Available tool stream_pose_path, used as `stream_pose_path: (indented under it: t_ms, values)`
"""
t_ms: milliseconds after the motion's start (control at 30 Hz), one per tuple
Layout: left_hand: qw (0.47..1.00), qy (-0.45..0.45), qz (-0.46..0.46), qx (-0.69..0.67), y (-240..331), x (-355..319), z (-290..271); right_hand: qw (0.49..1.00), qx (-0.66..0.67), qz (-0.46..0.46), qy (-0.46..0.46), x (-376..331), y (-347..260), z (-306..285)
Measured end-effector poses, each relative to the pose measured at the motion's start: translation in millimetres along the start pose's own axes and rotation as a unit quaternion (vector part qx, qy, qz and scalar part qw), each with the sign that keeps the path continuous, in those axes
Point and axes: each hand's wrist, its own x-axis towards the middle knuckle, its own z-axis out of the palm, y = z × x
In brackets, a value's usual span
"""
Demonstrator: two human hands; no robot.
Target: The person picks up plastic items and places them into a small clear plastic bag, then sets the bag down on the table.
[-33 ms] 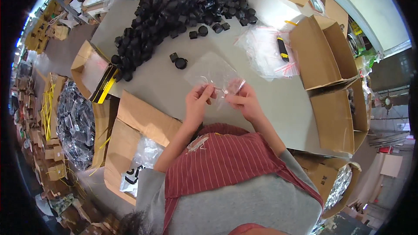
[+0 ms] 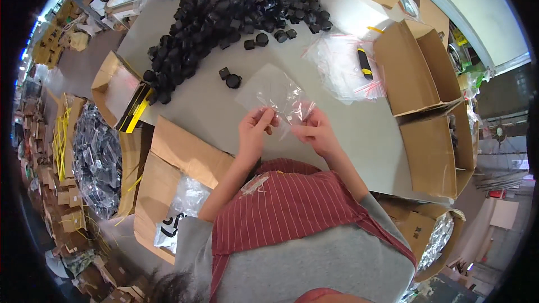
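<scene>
Between both hands I hold a clear plastic bag over the grey table, near its front edge. My left hand is closed, pinching the bag's lower left edge between thumb and fingers. With thumb and fingertips, my right hand grips the bag's lower right side. No contents show through the clear film. Just beyond the bag, to the left, lie a small black square part and a black round part.
A large heap of black parts covers the table's back left. At the right lie flat clear bags with a yellow-black cutter on them. Open cardboard boxes stand on the right edge; another box sits left.
The bag's film has shifted slightly and catches more light near its right side. Both hands keep nearly the same place and grip.
</scene>
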Motion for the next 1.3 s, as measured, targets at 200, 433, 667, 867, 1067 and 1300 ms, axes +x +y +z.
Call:
stream_pose_path:
  t_ms: [200,433,667,867,1067,1300]
  values:
    - [0.997,0.025,-0.002,-0.08,-2.1,3.1,-2.8,0.994,-0.107,-0.031,0.013,5.3,18.1,-8.5]
    - [0.988,0.001,-0.055,-0.143,-2.6,3.1,-18.6,0.953,-0.205,-0.222,-0.004,14.9,20.6,-17.0]
    - [0.984,0.003,0.065,-0.165,-3.0,-3.9,-10.5,0.988,-0.118,0.081,-0.05,10.1,29.7,18.9]
    - [0.971,0.019,0.073,-0.227,0.5,-0.8,-15.1,0.991,-0.032,0.12,-0.04,14.6,49.1,19.8]
    - [0.969,0.016,0.05,-0.242,-14.0,0.1,-49.6,0.989,-0.038,0.129,-0.057,12.5,18.8,21.2]
    - [0.962,0.243,0.106,0.058,18.9,-7.9,-115.6,0.993,-0.1,0.018,-0.059,7.1,14.4,3.6]
